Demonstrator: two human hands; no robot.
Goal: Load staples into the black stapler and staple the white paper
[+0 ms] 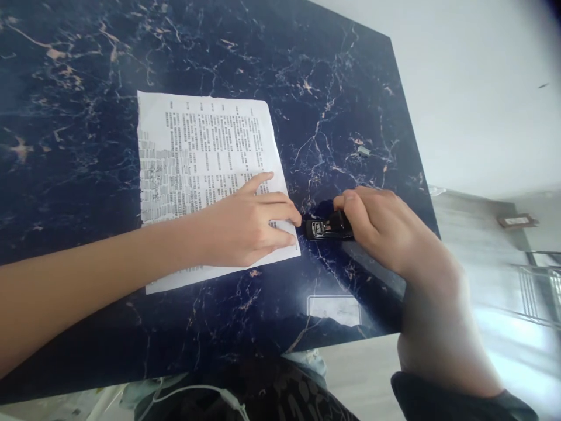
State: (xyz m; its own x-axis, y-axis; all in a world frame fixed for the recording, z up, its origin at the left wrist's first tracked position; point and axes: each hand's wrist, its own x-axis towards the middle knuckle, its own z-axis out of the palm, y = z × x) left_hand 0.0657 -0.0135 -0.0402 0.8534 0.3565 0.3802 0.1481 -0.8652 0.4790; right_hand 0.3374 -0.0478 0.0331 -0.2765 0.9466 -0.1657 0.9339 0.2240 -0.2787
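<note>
A printed sheet of paper [205,158], which may be more than one sheet, lies on the dark marbled table. My left hand [258,225] rests flat on its lower right part with the fingers spread, the fingertips near the paper's right edge. Just right of that edge is a black stapler [326,227], its nose pointing toward the paper and a small gap between them. My right hand [377,225] is wrapped round the stapler's rear part, hiding most of it.
A small pale block [363,151], perhaps a strip of staples, lies on the table [333,93] beyond my right hand. The table's right edge runs close past my right wrist. A white cable [197,387] hangs below the front edge.
</note>
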